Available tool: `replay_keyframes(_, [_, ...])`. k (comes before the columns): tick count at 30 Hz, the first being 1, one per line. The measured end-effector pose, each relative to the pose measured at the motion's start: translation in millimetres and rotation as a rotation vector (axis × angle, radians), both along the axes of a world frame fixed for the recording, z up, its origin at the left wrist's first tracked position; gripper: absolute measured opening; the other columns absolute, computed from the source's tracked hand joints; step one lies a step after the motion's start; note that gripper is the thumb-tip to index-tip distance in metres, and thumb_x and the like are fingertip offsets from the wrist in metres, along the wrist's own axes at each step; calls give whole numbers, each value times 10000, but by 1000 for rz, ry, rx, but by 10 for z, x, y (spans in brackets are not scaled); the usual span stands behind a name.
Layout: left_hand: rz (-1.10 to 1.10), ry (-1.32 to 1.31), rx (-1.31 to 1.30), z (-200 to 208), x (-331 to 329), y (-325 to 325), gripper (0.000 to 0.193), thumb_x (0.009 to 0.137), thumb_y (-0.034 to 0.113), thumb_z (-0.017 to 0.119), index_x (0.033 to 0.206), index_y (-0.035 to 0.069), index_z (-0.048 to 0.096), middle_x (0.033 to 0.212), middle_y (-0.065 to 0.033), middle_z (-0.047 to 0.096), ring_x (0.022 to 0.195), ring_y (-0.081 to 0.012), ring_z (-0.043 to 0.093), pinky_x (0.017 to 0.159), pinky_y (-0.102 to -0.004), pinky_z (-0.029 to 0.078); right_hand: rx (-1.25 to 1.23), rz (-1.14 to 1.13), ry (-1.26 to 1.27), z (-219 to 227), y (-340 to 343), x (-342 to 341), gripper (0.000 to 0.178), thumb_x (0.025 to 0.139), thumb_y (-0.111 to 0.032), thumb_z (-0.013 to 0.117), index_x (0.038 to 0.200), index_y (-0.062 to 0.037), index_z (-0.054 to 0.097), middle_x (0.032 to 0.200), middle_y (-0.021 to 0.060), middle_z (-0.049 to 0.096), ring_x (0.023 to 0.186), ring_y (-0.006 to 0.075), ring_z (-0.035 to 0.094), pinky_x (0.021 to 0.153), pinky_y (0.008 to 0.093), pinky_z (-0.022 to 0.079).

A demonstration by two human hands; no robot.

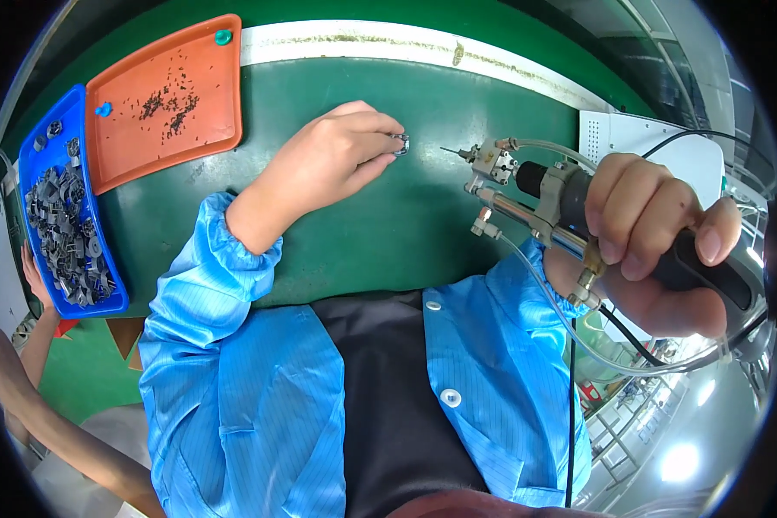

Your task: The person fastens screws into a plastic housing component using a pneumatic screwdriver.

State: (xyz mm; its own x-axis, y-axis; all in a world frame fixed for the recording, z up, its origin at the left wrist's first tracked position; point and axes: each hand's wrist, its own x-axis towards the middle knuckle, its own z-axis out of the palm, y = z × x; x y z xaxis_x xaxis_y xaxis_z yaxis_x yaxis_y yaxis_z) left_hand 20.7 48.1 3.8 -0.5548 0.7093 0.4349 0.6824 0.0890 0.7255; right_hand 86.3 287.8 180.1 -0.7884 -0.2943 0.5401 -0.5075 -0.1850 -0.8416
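Note:
My left hand point(332, 155) reaches over the green bench top and pinches a small shiny metal part point(403, 144) between thumb and fingers, which cover most of it. On the right, my right hand point(647, 220) is wrapped round the handle of a pistol-grip power tool point(570, 198). A thin needle-like tip point(451, 151) sticks out of the tool's metal head and points left toward the part, a short gap away from it. Clear tubes and fittings run along the tool.
An orange tray point(164, 154) at the far left has many tiny dark pieces, perhaps screws. Beside it, a blue tray point(116, 289) is full of grey and metal parts. A co-worker's arm point(69, 432) comes in at lower left. A white box point(656, 142) stands at far right.

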Motion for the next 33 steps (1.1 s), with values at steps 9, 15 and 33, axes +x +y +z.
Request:
replay_keyframes(9, [25, -21, -20, -38, 44, -65, 137, 817, 11, 763, 952, -13, 752, 1066, -118, 727, 936, -298, 681, 838, -389, 564, -24, 2, -6, -159, 3, -1, 482, 977, -610, 598, 1142, -160, 548, 734, -23, 558, 653, 128, 530, 628, 304, 407])
replay_keyframes(15, [-11, -14, 9, -18, -14, 34, 142, 815, 5, 755, 957, -7, 750, 1069, -114, 727, 941, -300, 679, 846, -390, 559, 6, -50, -18, -21, 167, -11, 488, 1005, -581, 555, 1177, -125, 578, 719, -21, 539, 645, 125, 506, 621, 306, 372])
replay_keyframes(33, [0, -4, 2, -62, 2, -23, 149, 824, 19, 758, 969, -14, 750, 1083, -125, 734, 951, -311, 688, 842, -397, 567, -85, 58, -59, -81, 83, 25, 567, 930, -639, 655, 1228, -158, 621, 744, -41, 594, 682, 113, 560, 668, 283, 416])
